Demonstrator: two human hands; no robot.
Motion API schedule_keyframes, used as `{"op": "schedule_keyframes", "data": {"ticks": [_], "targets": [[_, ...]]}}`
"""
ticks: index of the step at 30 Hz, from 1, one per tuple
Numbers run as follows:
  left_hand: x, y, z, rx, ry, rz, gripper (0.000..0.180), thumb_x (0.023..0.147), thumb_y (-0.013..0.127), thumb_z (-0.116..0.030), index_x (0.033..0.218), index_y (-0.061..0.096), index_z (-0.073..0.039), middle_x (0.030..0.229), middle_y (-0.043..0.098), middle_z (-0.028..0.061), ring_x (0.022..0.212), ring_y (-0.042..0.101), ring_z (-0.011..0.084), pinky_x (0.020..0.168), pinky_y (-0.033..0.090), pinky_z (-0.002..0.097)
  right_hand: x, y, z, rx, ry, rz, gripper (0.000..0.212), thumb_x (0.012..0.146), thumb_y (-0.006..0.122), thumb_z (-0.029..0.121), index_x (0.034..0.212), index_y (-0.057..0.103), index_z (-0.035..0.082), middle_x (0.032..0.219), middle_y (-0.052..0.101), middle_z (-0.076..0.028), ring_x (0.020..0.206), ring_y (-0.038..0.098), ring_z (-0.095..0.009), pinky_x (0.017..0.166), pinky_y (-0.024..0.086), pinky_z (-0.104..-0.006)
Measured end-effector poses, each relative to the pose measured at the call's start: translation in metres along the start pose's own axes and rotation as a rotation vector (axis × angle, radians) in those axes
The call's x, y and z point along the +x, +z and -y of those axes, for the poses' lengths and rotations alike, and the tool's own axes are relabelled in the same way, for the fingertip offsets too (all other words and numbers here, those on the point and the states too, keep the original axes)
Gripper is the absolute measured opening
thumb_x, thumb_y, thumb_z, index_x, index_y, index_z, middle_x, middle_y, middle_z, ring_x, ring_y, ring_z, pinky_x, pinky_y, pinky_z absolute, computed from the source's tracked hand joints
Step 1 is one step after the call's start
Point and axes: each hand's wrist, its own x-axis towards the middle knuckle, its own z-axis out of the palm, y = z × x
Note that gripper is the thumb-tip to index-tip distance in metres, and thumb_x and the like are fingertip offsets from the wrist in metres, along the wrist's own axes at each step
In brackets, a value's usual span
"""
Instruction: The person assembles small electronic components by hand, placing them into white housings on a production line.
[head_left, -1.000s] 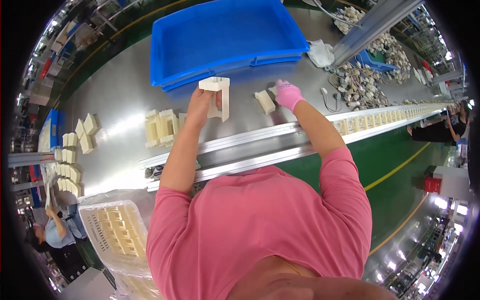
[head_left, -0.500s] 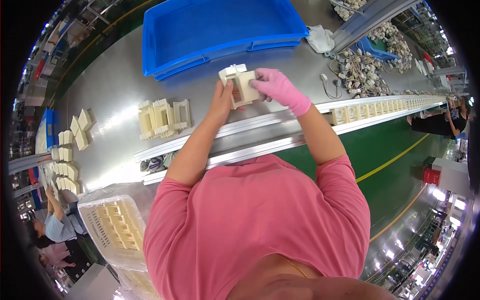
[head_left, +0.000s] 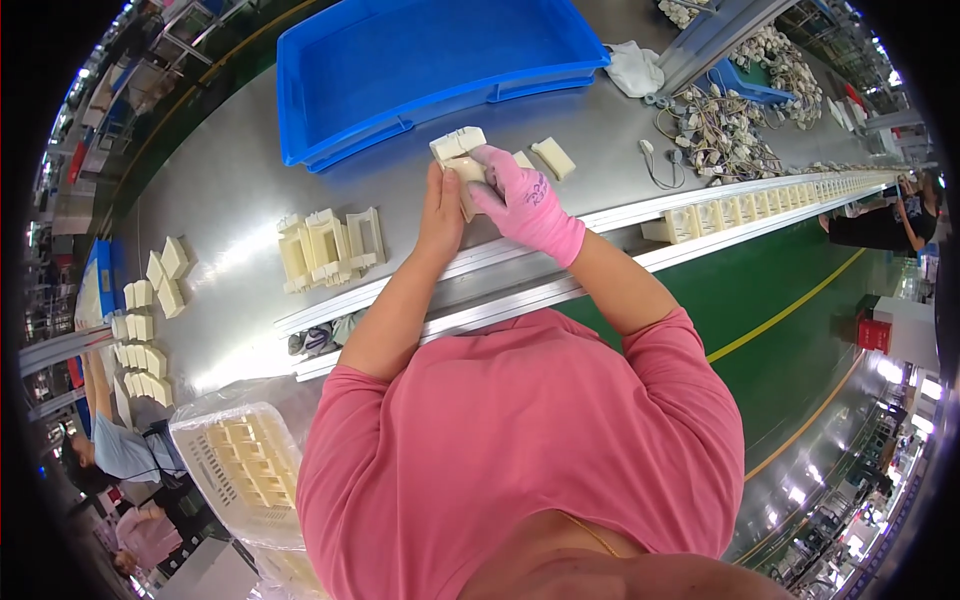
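A cream plastic housing (head_left: 458,144) is held above the steel bench, just in front of the blue tray. My bare left hand (head_left: 441,212) wraps its left side, thumb lying against it. In a pink glove, my right hand (head_left: 527,207) closes on the housing's right side, and its fingers hide part of the piece. Just beyond the glove, a small cream block (head_left: 553,158) rests on the bench, with another cream piece (head_left: 522,160) partly hidden behind the fingers. To the left, several open cream frames (head_left: 328,245) stand grouped together.
The large blue tray (head_left: 440,75) takes up the back of the bench. Tangled cables with connectors (head_left: 720,135) lie at right, near a rail holding a row of cream parts (head_left: 750,208). More cream blocks (head_left: 145,355) sit far left; a white crate (head_left: 235,460) stands below.
My right hand has moved slightly left and down and now curls over the housing. Two cream pieces now show on the bench beyond the glove. The housing has turned in my hands.
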Motion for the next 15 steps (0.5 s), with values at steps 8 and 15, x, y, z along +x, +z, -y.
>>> {"op": "schedule_keyframes", "data": {"ticks": [8, 15], "targets": [[-0.008, 0.007, -0.014, -0.282, -0.262, 0.027, 0.036, 0.091, 0.043, -0.026, 0.12, 0.036, -0.006, 0.105, 0.051, 0.0113, 0.092, 0.056, 0.0194, 0.07, 0.05, 0.0316, 0.005, -0.031, 0.018, 0.43, 0.189, 0.223, 0.045, 0.078, 0.052, 0.004, 0.122, 0.041, 0.002, 0.08, 0.054, -0.004, 0.066, 0.052, -0.012, 0.063, 0.044, -0.0254], [-0.014, 0.014, -0.044, -0.215, -0.553, 0.485, 0.033, 0.087, 0.051, -0.022, 0.11, 0.044, 0.001, 0.086, 0.057, 0.0151, 0.063, 0.062, 0.0241, 0.052, 0.051, 0.0327, 0.003, -0.059, 0.005, 0.527, -0.06, 0.31, 0.061, 0.07, 0.058, 0.015, 0.127, 0.04, 0.005, 0.102, 0.052, -0.008, 0.095, 0.049, -0.018, 0.086, 0.039, -0.0311]]}}
